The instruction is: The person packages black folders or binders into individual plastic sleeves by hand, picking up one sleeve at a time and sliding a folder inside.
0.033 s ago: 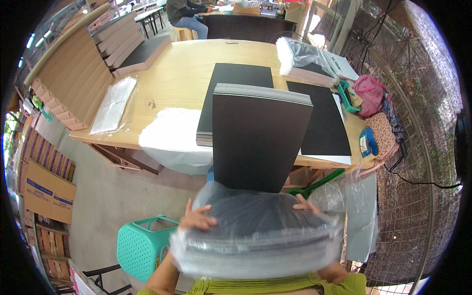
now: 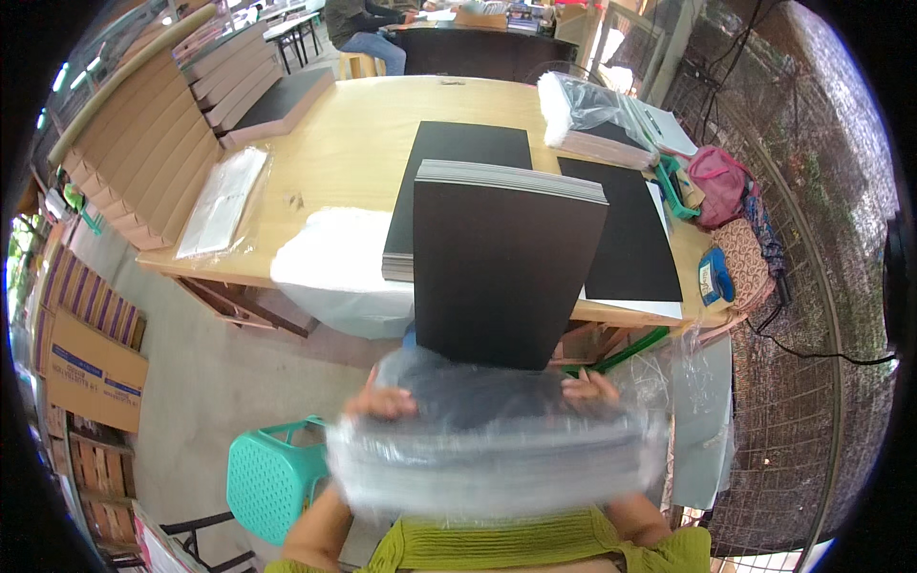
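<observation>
A thick stack of black boards (image 2: 506, 267) with pale edges stands upright in front of me, its lower end at a clear plastic bag (image 2: 497, 454). The bag is bunched and blurred by motion, with dark and pale layers showing through it. My left hand (image 2: 384, 399) grips the bag's left side near its far edge, fingers curled. On the right side my right hand (image 2: 589, 388) holds the bag in the same way. Both thumbs are mostly hidden. Behind the standing stack, another stack of black boards (image 2: 468, 143) lies on the wooden table (image 2: 353, 115).
White plastic sheeting (image 2: 334, 253) hangs over the table's near edge. Black board (image 2: 621, 229) lies at the right, near a blue tape dispenser (image 2: 714, 277) and pink bag (image 2: 718, 174). Brown stacks (image 2: 138, 158) stand at the left. A green stool (image 2: 272, 482) is beside me; a person (image 2: 368, 38) sits beyond.
The bag's near end has shifted slightly up and away from me. My fingers, more spread before, are now curled closer on the plastic. The standing stack has barely moved.
</observation>
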A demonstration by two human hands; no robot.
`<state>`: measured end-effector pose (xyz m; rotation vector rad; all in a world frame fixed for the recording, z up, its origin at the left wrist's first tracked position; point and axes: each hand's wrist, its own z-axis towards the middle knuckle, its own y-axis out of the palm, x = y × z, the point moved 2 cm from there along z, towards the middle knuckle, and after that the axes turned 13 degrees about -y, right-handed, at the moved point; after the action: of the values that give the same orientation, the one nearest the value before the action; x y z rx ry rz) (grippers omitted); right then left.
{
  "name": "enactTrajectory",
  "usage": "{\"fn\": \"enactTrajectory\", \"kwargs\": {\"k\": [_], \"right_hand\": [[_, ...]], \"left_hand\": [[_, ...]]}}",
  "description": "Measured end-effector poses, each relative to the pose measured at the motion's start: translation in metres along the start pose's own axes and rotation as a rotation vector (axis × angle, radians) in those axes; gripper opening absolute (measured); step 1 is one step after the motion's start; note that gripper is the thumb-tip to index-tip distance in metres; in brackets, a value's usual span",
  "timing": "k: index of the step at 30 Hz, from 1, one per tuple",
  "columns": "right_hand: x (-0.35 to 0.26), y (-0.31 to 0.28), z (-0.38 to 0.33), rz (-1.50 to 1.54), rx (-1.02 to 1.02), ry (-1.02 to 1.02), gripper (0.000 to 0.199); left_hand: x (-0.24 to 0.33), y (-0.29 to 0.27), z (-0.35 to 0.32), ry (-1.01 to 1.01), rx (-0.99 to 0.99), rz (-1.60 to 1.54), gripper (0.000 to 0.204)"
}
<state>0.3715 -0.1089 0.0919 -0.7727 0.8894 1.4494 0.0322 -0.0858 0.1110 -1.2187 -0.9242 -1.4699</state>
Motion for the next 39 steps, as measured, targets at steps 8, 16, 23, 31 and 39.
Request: {"fn": "enactTrajectory", "kwargs": {"k": [8,16,23,31,39], "right_hand": [[0.027,-0.011,0.033,0.398,-0.12,0.007,0.026],[0.158,-0.029,-0.038,0.184,-0.295,-0.01,0.022],[0.198,-0.027,-0.064,0.02,-0.211,-0.191,0.021],[0.163,-0.03,-0.062,-0.676,-0.326,-0.097,0.038],[0.098,-0.201,-0.003,-1.138,-0.44,0.361,0.025]], "left_hand": [[0.013,-0.005,0.046,0.204,0.238,0.487,0.083],[-0.083,-0.002,0.031,0.088,0.038,0.39,0.065],[-0.222,-0.005,0.001,0.053,0.101,0.679,0.046],[-0.233,-0.038,-0.013,-0.314,0.09,0.751,0.048],[-0.101,-0.167,0.032,-0.038,0.963,0.941,0.029]]}}
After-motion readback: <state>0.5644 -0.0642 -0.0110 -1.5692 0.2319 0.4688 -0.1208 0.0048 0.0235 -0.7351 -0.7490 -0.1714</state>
